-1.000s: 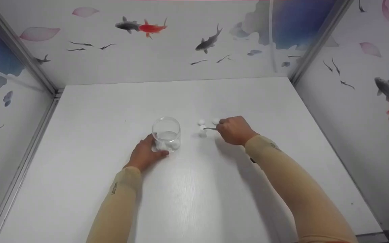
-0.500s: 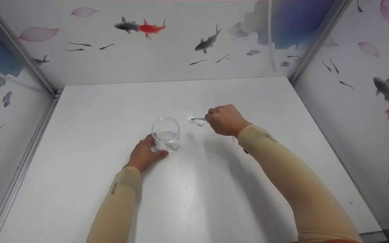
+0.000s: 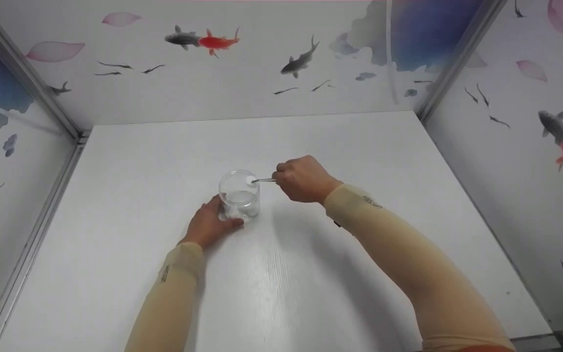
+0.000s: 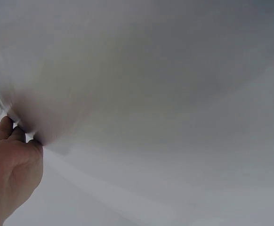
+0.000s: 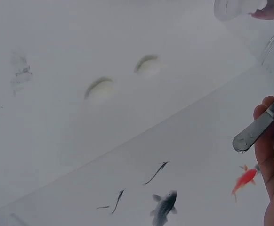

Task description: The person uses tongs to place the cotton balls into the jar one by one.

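A clear round jar stands on the white table with white cotton balls at its bottom. My left hand grips the jar from the lower left, thumb along the front and fingers along the side. Metal tweezers are pinched in my right hand, pointing left. At their tips a white cotton ball overlaps the inside of the jar's right rim. The wide back end of the tweezers shows in the right wrist view. Left fingers meet the jar's edge in the left wrist view.
Two more white cotton balls lie on the tabletop in the right wrist view; my right hand hides them in the head view. A back wall and side walls printed with fish enclose the table.
From over the loose cotton balls, my right hand has moved left with the tweezers, bringing one cotton ball up to the jar's rim. My left hand and the jar have stayed in place.
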`<state>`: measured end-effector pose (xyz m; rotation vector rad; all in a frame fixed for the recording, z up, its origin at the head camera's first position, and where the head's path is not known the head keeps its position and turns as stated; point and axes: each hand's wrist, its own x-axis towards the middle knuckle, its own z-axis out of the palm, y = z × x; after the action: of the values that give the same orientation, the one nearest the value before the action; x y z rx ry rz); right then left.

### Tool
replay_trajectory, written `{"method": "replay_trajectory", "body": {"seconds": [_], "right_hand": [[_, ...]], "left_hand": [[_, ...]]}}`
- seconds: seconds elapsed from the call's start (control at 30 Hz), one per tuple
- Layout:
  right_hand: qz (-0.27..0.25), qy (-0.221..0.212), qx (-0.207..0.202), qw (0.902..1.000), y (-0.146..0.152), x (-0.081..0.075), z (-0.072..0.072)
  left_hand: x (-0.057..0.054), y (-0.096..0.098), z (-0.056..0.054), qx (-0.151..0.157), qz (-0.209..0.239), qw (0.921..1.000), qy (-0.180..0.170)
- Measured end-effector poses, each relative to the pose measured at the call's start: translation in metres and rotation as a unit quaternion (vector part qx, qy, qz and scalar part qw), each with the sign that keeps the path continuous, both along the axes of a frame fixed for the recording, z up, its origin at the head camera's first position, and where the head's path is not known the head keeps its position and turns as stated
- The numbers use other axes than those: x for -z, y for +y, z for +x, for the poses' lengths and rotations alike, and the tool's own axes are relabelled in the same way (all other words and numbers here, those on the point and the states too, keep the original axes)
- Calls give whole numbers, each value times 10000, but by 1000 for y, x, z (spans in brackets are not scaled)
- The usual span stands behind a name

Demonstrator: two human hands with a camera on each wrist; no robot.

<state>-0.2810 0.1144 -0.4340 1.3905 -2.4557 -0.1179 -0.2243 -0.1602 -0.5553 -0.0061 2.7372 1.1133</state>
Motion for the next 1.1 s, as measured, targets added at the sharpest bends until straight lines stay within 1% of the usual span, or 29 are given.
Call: {"method": "replay_trajectory", "body": {"seconds": [0.17, 0.37, 0.47, 0.73, 0.9, 1.0, 1.1], "right_hand": [[60, -57, -71, 9999, -2, 4, 2], [12, 67, -191, 9998, -1, 6, 2], [29, 37, -196, 9998, 0, 8, 2], [79, 28, -141, 9999, 5, 9, 2], [-83, 58, -63, 9999, 21, 10, -2], [-186, 16, 35, 9998, 38, 13, -6], [-246, -85, 227, 9994, 58, 18, -10]], "left_hand": [[1, -1, 0, -3, -20, 10000, -15], [1, 0, 1, -65, -55, 9999, -88], [1, 1, 2, -90, -20, 9999, -105], [0, 0, 2, -4, 1, 10000, -36], [-1, 0, 3, 10, -21, 10000, -45], [-2, 0, 2, 45, -15, 10000, -3], [-2, -1, 2, 59, 4, 10000, 56]]}}
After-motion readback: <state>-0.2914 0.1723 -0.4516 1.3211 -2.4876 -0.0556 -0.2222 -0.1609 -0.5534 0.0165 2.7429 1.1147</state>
